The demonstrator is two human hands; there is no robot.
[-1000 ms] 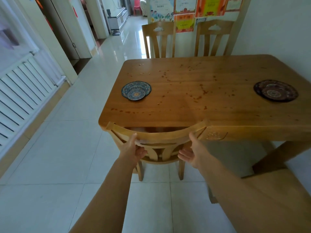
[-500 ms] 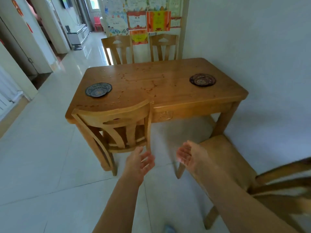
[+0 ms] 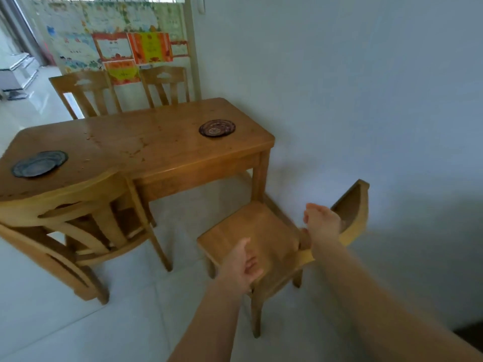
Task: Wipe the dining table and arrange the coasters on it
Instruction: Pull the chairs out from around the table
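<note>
1. Both hands have swung right since earlier, off one chair toward another chair point(image 3: 264, 231).
2. Left hand point(image 3: 241, 265) loosely curled, empty; right hand point(image 3: 324, 223) at backrest, grip unclear.
3. Coasters point(image 3: 217, 128), point(image 3: 39, 163) on table point(image 3: 156, 150), well beyond fingertips: light, stiff; lift by rim.

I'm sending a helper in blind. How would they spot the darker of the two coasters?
Find the wooden dining table beside the pale wall. The dark brownish-purple round patterned coaster lies near the table's wall end. The other coaster, the blue-grey round coaster, lies at the opposite end, beside a tucked-in chair.
</note>
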